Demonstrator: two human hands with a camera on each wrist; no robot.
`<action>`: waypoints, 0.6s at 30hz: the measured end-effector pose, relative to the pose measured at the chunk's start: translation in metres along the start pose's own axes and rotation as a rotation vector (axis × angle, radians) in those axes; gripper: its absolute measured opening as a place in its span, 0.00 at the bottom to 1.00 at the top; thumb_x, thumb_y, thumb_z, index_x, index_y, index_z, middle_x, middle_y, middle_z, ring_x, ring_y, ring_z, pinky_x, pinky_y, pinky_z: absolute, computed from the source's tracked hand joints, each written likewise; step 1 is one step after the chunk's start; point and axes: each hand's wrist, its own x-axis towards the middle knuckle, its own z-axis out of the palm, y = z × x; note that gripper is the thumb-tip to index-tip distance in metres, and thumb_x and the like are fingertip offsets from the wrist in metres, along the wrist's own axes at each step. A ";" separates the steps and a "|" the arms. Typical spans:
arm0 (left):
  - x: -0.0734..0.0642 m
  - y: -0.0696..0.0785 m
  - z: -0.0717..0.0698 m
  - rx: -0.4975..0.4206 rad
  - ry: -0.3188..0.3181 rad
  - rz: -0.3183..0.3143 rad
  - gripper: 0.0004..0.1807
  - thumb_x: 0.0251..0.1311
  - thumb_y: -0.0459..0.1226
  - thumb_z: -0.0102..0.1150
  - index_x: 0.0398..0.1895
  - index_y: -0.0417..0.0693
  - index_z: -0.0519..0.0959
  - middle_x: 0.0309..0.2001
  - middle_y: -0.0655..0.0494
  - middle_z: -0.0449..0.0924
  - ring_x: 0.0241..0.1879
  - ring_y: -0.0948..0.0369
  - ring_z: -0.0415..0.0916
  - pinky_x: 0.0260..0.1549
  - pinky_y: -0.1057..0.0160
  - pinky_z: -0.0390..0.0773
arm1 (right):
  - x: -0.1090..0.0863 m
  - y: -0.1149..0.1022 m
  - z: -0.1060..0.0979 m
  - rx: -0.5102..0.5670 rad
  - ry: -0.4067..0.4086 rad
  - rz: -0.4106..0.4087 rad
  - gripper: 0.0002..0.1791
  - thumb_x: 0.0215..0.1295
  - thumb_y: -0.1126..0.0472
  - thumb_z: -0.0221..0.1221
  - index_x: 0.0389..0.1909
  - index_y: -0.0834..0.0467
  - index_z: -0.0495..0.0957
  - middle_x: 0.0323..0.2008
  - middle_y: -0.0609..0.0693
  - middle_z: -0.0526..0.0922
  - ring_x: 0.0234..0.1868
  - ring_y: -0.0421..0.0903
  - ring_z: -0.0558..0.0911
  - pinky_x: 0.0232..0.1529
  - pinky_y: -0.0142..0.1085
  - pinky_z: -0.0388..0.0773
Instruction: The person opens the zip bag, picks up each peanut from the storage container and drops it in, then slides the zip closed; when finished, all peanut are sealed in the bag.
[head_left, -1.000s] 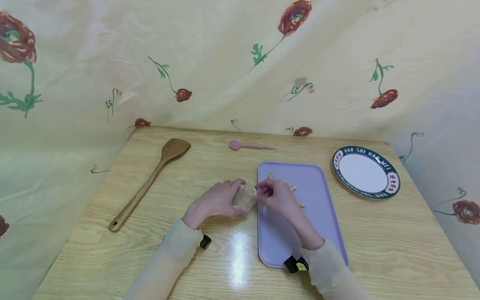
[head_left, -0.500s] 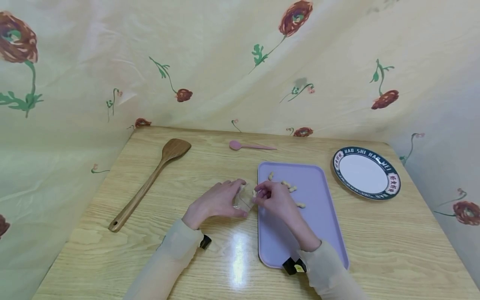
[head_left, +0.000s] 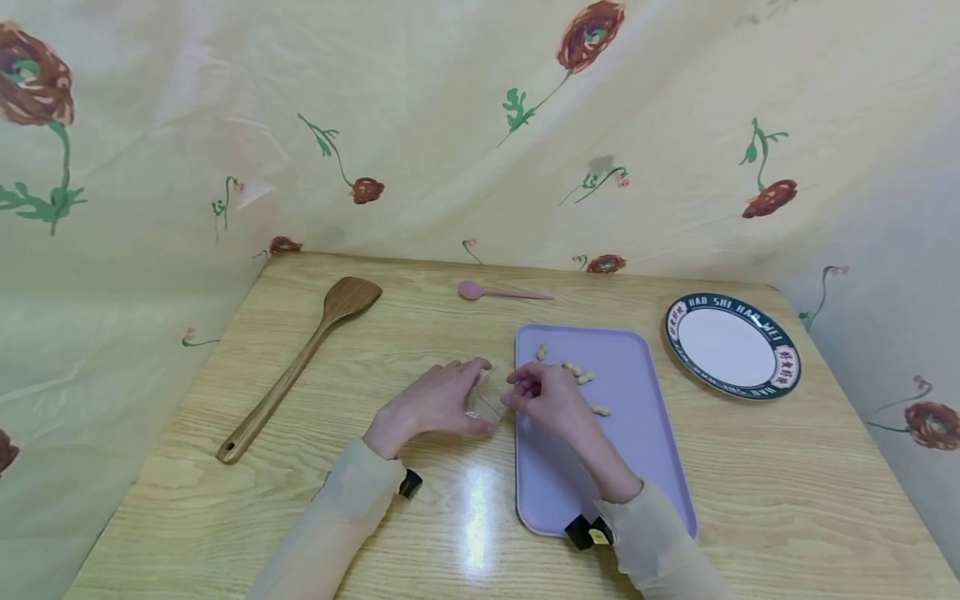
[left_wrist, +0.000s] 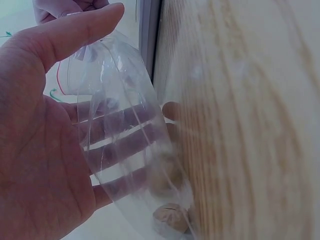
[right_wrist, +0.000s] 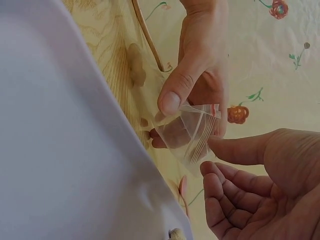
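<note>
At the bottom edge, sleeves (head_left: 337, 508): two pale cuffs come in from the near side, a black wrist piece (head_left: 410, 484) at each.
Left hand (head_left: 435, 400): thumb and fingers curve round a clear bag (head_left: 486, 404) and hold it; seen from the left wrist, the fingers lie spread behind the plastic.
Right hand (head_left: 553, 393): fingers loosely bent, grasping nothing that shows, a gap between thumb and forefinger; whether the thumb tip touches the bag cannot be told.
Clear bag: between the two hands, just left of the tray (head_left: 558, 475); its ribbed, red-striped end points toward the right thumb.
Lumps in the plastic (left_wrist: 172, 218): tan, blurred, peanut-like, showing through the lower part of the bag.
Tray: lilac, rounded corners, flat on the table (head_left: 757, 475), under the right forearm.
Peanuts (head_left: 585, 377): four in their shells on the tray's farther half, two of them close together near the middle, one by the upper left corner, one beside the right wrist.
Spatula (head_left: 297, 360): wooden, slanting on the left, blade away.
Plate (head_left: 727, 346): white with a dark lettered rim, right of the tray.
Spoon (head_left: 476, 290): pink, beyond the tray, bowl to the left.
Backdrop cloth (head_left: 450, 125): cream, printed with red poppies, behind the table.
</note>
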 end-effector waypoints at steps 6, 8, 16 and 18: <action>0.000 -0.001 0.001 0.010 0.002 0.008 0.46 0.52 0.57 0.70 0.71 0.49 0.63 0.51 0.55 0.79 0.54 0.56 0.74 0.57 0.50 0.70 | -0.001 0.000 0.000 -0.009 -0.002 -0.007 0.12 0.57 0.68 0.70 0.41 0.68 0.82 0.27 0.49 0.81 0.28 0.43 0.77 0.27 0.31 0.74; 0.001 -0.002 0.001 0.012 0.002 0.011 0.46 0.52 0.57 0.70 0.71 0.49 0.63 0.51 0.55 0.79 0.54 0.56 0.74 0.57 0.50 0.70 | -0.001 0.000 -0.001 -0.011 -0.004 -0.009 0.12 0.58 0.68 0.69 0.42 0.68 0.82 0.27 0.49 0.81 0.28 0.43 0.77 0.27 0.31 0.74; 0.000 -0.001 0.001 0.008 -0.004 0.010 0.47 0.52 0.56 0.71 0.71 0.49 0.63 0.52 0.54 0.79 0.54 0.55 0.74 0.57 0.49 0.70 | 0.000 0.003 -0.008 -0.002 -0.004 -0.024 0.13 0.58 0.68 0.68 0.43 0.69 0.82 0.28 0.50 0.81 0.28 0.43 0.77 0.28 0.32 0.73; -0.001 0.000 0.000 0.007 -0.006 0.007 0.47 0.52 0.57 0.70 0.72 0.49 0.63 0.52 0.54 0.79 0.55 0.54 0.74 0.57 0.49 0.70 | 0.000 0.004 -0.011 -0.002 0.008 -0.026 0.13 0.58 0.68 0.68 0.43 0.69 0.82 0.27 0.49 0.81 0.28 0.43 0.76 0.27 0.32 0.73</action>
